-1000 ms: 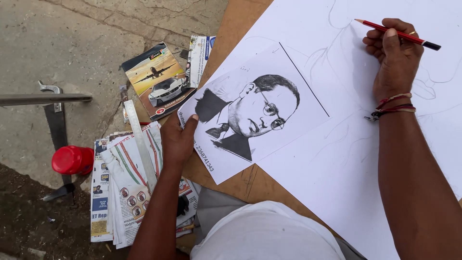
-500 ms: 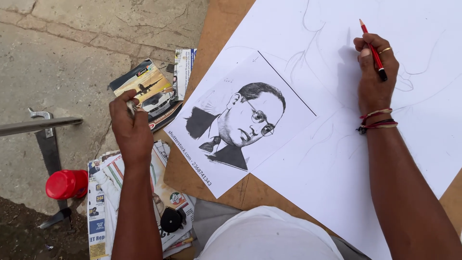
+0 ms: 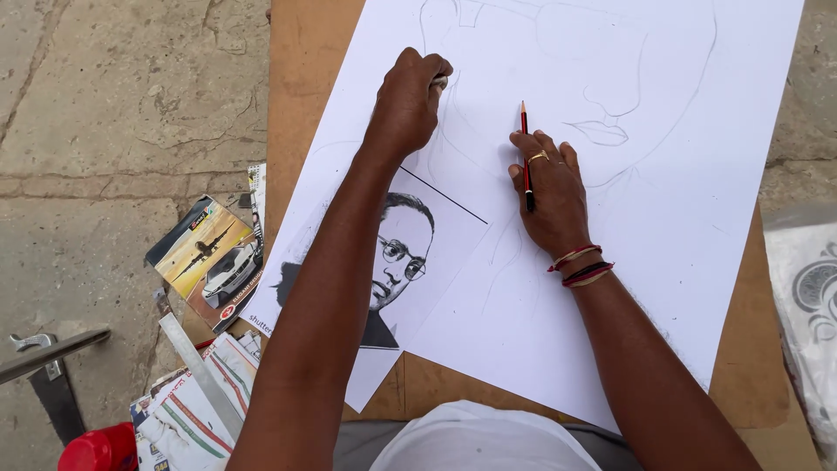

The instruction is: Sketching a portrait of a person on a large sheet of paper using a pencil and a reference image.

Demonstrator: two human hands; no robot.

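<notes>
1. My left hand [image 3: 408, 103] pinches a small eraser [image 3: 439, 82] on the big sheet [image 3: 697, 174], rubbing faint lines.
2. My right hand [image 3: 551, 194] lies flat, red pencil [image 3: 526, 155] clamped between fingers.
3. Next, I reckon: light strokes, checking the printed portrait [image 3: 397, 262].

You're working outdoors, at a makeshift street-side drawing spot: cracked concrete pavement [image 3: 113, 113] fills the left of the frame, a bare wooden board [image 3: 305, 105] carries the big sheet of paper [image 3: 663, 218], and magazines and papers [image 3: 205, 262] lie loose on the ground at lower left
</notes>
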